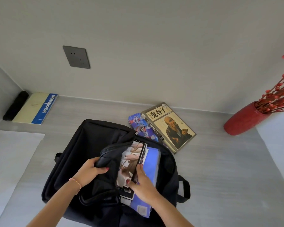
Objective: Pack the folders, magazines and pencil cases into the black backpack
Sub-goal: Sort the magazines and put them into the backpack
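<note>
Seen from above, a person's left hand [88, 171] grips a bunched fold of the black backpack [82, 149], holding its mouth open on a grey table [220, 169]. The right hand [140, 182] pinches the edge of a magazine [129, 161] that sits partly inside the bag, against a blue folder [152, 163] also in the opening. Just beyond the backpack lie a blue patterned pencil case [140, 125] and a book [170, 126] overlapping it. Farther off are a notebook [38, 108] at left and a red vase [243, 120] at right.
</note>
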